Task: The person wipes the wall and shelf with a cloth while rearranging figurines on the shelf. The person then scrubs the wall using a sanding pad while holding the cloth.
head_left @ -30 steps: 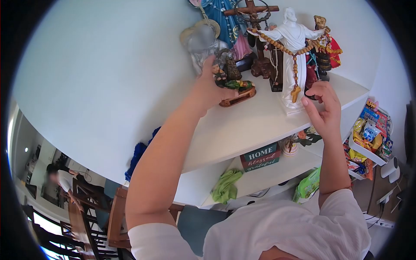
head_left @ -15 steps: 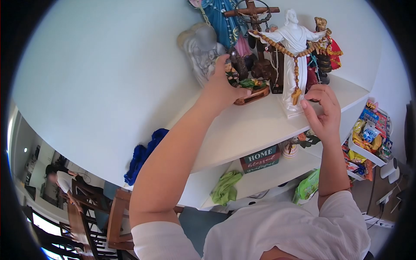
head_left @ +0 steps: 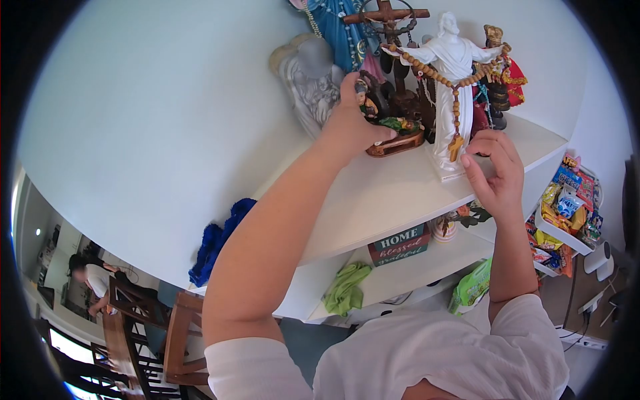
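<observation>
A small painted figurine (head_left: 402,125) with green parts and a wooden, boat-like base tilts in the grasp of my left hand (head_left: 347,130). My thumb is at the base and a finger is by its upper part; the palm hides the rest. Beside it stands a white robed statue (head_left: 455,67) with outstretched arms. A brown wooden bead rosary (head_left: 456,107) drapes across it, its cross hanging in front. My right hand (head_left: 497,163) is curled at the statue's lower side, thumb near the cross, the other fingertips partly hidden behind the robe.
Behind stand a grey statue (head_left: 310,87), a blue-robed statue (head_left: 340,33), a wooden crucifix (head_left: 390,17) and a red-caped figure (head_left: 495,73) on the white shelf (head_left: 360,213). Below are a HOME sign (head_left: 400,245) and green cloth (head_left: 347,287). Snack packs (head_left: 570,200) sit right; a person (head_left: 97,280) is far left.
My left hand has moved slightly right with the figurine, bringing its base nearer the white statue. My right hand stays at the statue. The distant person's arm has shifted.
</observation>
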The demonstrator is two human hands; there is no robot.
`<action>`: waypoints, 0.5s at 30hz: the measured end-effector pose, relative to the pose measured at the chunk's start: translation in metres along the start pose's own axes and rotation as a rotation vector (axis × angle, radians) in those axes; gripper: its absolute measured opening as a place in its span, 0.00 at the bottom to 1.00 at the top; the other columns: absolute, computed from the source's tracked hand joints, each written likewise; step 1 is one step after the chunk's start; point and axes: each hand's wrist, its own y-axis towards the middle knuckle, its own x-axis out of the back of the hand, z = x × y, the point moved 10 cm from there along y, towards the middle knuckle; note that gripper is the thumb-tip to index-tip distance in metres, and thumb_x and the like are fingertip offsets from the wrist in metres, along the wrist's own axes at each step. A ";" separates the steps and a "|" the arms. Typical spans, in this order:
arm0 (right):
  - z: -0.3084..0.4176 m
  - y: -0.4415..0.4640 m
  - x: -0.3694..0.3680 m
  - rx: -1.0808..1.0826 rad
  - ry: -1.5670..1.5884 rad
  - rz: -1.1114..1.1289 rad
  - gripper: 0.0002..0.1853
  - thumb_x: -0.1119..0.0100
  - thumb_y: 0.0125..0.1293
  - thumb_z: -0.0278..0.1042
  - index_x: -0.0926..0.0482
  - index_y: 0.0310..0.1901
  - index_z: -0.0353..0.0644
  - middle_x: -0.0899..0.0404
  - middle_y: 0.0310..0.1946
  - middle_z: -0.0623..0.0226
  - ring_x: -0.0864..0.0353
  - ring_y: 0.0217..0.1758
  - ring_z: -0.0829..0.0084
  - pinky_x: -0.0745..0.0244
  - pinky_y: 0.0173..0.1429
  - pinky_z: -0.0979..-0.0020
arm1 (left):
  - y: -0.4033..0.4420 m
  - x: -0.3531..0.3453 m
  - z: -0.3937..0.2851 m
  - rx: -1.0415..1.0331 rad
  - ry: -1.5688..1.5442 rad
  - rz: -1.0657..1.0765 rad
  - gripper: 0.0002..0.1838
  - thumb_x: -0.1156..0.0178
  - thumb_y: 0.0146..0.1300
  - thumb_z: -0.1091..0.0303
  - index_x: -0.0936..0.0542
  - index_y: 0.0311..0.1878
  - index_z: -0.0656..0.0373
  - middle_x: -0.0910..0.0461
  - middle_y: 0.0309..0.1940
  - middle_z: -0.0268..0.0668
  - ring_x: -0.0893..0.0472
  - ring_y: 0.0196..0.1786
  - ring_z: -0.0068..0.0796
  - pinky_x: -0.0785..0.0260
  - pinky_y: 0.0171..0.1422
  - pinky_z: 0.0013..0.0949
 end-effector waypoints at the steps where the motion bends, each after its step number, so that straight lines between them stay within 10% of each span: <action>1: 0.001 0.001 -0.001 -0.002 -0.007 0.008 0.08 0.34 0.51 0.24 0.23 0.31 0.37 0.23 0.35 0.60 0.23 0.38 0.62 0.29 0.42 0.69 | -0.001 0.004 -0.001 0.001 0.039 -0.020 0.52 0.25 0.43 0.66 0.49 0.69 0.52 0.31 0.59 0.51 0.28 0.59 0.47 0.33 0.61 0.39; 15: 0.000 0.000 -0.003 -0.020 0.003 -0.013 0.08 0.35 0.51 0.23 0.23 0.33 0.37 0.23 0.36 0.59 0.23 0.38 0.63 0.29 0.43 0.70 | 0.000 0.119 0.037 0.359 0.255 -0.196 0.45 0.32 0.51 0.46 0.37 0.62 0.69 0.24 0.49 0.47 0.23 0.45 0.37 0.29 0.49 0.40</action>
